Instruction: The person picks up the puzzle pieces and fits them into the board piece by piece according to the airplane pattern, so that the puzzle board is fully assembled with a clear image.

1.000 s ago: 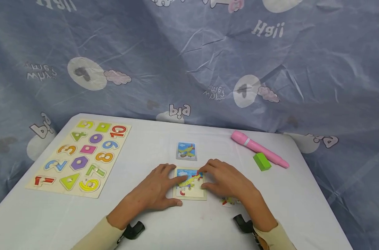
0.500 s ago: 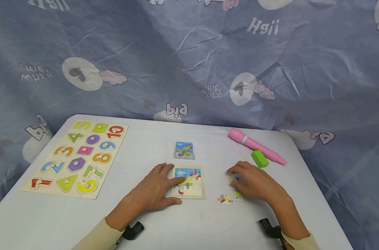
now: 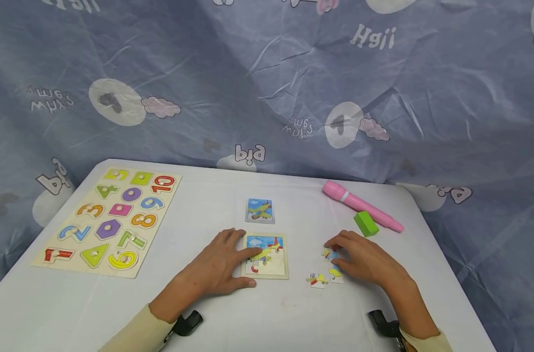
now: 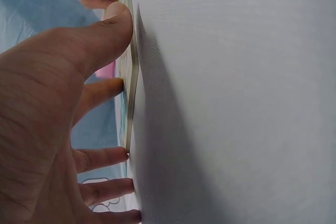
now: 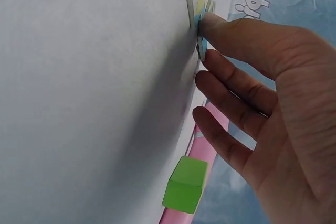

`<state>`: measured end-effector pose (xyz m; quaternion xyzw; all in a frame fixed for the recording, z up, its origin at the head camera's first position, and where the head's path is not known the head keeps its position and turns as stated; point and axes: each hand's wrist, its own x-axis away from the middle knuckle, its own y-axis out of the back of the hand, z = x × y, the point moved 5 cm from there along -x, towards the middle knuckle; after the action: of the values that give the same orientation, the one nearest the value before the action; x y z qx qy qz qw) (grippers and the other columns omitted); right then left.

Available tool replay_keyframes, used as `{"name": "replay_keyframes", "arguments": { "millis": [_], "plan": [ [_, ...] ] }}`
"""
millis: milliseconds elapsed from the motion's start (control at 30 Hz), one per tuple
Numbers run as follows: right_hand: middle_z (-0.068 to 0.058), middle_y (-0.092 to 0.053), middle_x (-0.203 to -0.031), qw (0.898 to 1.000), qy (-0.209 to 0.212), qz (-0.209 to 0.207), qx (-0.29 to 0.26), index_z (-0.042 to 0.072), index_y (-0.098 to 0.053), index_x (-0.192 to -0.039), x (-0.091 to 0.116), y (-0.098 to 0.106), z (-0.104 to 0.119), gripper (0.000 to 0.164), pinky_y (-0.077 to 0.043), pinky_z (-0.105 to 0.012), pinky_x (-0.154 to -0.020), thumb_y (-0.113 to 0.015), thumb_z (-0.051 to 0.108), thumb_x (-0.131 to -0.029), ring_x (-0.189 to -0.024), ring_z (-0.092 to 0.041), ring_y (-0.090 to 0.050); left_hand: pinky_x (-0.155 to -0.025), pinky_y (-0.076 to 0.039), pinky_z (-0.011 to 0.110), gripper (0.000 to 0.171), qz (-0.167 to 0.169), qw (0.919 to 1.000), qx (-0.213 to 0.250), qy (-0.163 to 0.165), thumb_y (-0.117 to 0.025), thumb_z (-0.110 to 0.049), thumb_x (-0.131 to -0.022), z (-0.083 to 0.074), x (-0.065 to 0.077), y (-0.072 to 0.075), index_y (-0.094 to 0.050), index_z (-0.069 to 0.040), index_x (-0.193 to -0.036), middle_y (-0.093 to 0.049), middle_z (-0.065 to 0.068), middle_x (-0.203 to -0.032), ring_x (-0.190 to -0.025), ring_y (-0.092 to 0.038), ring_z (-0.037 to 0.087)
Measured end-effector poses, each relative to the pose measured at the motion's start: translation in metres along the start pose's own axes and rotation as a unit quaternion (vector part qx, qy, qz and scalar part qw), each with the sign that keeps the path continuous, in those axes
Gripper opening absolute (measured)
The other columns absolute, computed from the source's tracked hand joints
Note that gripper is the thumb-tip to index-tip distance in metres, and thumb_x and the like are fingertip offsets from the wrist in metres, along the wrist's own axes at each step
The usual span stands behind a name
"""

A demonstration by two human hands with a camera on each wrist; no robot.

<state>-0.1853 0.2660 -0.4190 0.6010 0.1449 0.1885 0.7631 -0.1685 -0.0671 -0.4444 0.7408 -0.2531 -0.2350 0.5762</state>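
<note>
My left hand rests with spread, fairly straight fingers on the left side of a small wooden jigsaw board. Its index fingertip lies on the fitted pieces, which show part of a yellow plane on blue sky. The thumb touches the board's near edge in the left wrist view. To the right, my right hand pinches a blue and yellow puzzle piece between thumb and index finger, low over the table. Other loose puzzle pieces lie just in front of that hand. The right wrist view shows the pinched piece edge-on.
Behind the board lies a plane picture card. A wooden number and shape board covers the table's left side. A green block and a pink pen-shaped stick lie at back right. A printed blue cloth hangs behind.
My right hand has left the jigsaw board, moved right to the loose pieces and taken hold of one. The left hand stays on the board.
</note>
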Motion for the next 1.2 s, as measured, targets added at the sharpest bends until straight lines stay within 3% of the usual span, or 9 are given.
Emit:
{"name": "replay_keyframes", "arguments": {
  "millis": [267, 567, 900, 1200],
  "plan": [
    [0.011, -0.066, -0.108, 1.000, 0.008, -0.004, -0.013, 0.017, -0.077, -0.123, -0.005, -0.005, 0.006, 0.033, -0.057, -0.040, -0.094, -0.086, 0.016, -0.091, -0.103, -0.010, -0.061, -0.121, -0.040, 0.056, 0.072, 0.011, 0.9999, 0.009, 0.006, -0.076, -0.067, -0.091, 0.001, 0.000, -0.001, -0.061, -0.033, -0.153, -0.047, 0.019, -0.158, -0.145, -0.045, 0.047],
    [0.011, -0.068, -0.114, 0.999, 0.036, 0.000, -0.020, 0.018, -0.077, -0.124, -0.021, -0.008, 0.033, 0.032, -0.057, -0.039, -0.095, -0.086, 0.019, -0.093, -0.105, -0.011, -0.062, -0.121, -0.040, 0.055, 0.073, 0.011, 0.9998, 0.009, 0.012, -0.078, -0.065, -0.090, 0.001, -0.001, -0.001, -0.061, -0.033, -0.153, -0.047, 0.018, -0.158, -0.146, -0.045, 0.046],
    [0.008, -0.070, -0.117, 0.995, 0.097, 0.004, -0.015, 0.019, -0.078, -0.119, -0.042, -0.013, 0.072, 0.030, -0.057, -0.041, -0.099, -0.088, 0.021, -0.091, -0.111, -0.014, -0.065, -0.121, -0.041, 0.054, 0.073, 0.002, 0.9999, 0.004, 0.011, -0.078, -0.067, -0.089, 0.002, -0.001, -0.002, -0.062, -0.033, -0.152, -0.048, 0.017, -0.157, -0.145, -0.045, 0.045],
    [0.007, -0.070, -0.115, 0.991, 0.137, 0.008, -0.006, 0.019, -0.079, -0.115, -0.057, -0.018, 0.092, 0.025, -0.057, -0.039, -0.098, -0.088, 0.021, -0.092, -0.109, -0.014, -0.065, -0.120, -0.041, 0.055, 0.073, 0.010, 0.9998, 0.005, 0.018, -0.077, -0.067, -0.090, 0.002, -0.001, 0.000, -0.061, -0.033, -0.152, -0.047, 0.018, -0.158, -0.147, -0.043, 0.045]
  ]
}}
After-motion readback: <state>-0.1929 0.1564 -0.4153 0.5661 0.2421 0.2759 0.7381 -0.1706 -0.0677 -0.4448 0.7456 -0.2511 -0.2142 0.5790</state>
